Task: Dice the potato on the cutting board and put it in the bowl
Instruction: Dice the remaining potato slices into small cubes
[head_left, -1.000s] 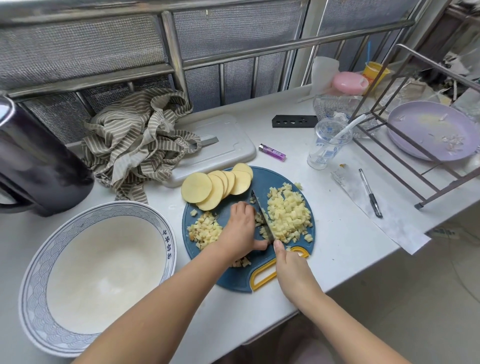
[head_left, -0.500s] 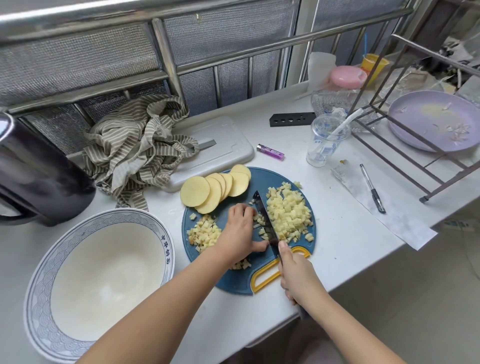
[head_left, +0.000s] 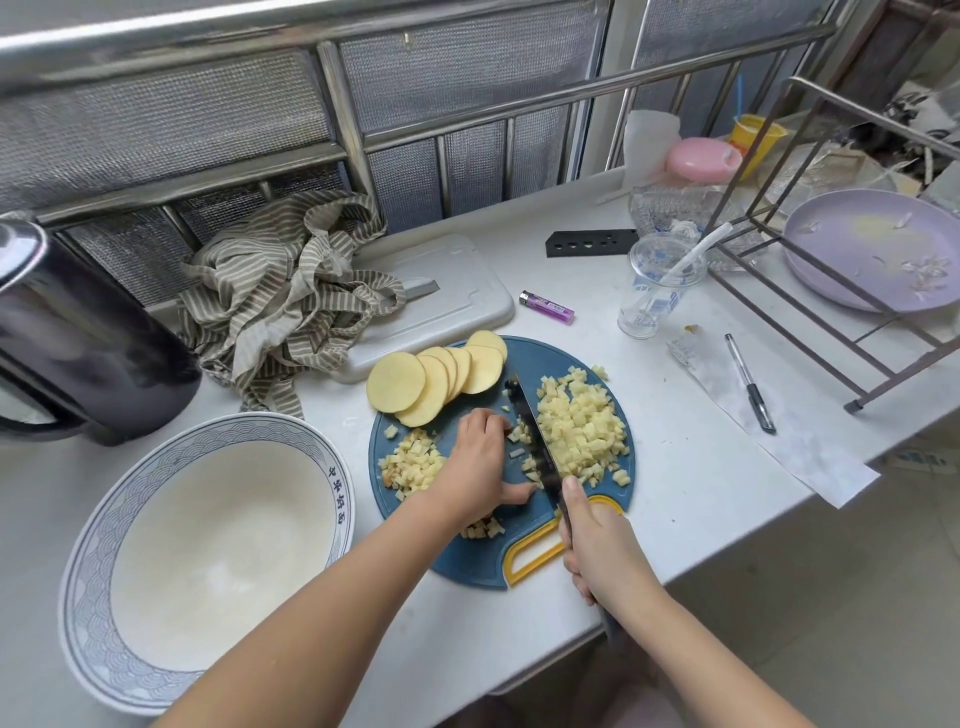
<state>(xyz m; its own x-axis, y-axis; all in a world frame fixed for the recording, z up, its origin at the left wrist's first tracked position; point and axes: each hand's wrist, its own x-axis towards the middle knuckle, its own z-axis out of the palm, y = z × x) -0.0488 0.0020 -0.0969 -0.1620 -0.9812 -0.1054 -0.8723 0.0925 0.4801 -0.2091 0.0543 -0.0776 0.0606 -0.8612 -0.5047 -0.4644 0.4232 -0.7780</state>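
**Step in hand: dicing.**

The right hand (head_left: 602, 545) was closed round the handle of the knife (head_left: 535, 436), with one digit laid forward onto the blade's spine. The left hand (head_left: 478, 462) formed a claw grip. Its fingers curled down on the working portion (head_left: 519, 439) of potato just left of the blade, and its thumb stretched toward the blade's heel. The hand hid most of that portion.

**Location of material.** All the potato lay on the cutting board (head_left: 540, 358).
- A fan of uncut slices (head_left: 415, 384) lay at the far edge.
- A large diced pile (head_left: 582, 426) lay right of the blade.
- A smaller diced pile (head_left: 413, 462) lay left of the left hand.

The bowl (head_left: 332, 467) stood on the tabletop (head_left: 675, 467) just left of the board and held no potato. Transfer had not begun.

**Recommended technique (judgement).**
1. The left thumb looked the most exposed part, so it should be tucked behind the curled fingers.
2. The flat of the blade should ride against the knuckles, with the fingertips drawn back.
3. The blade should stay vertical, with cuts spaced to match the cubes already made.
4. Finished cubes should be pushed right into the large pile, to keep the cutting zone free.
5. Pressure should go straight down, because the board lay near the tabletop's front edge and could shift.
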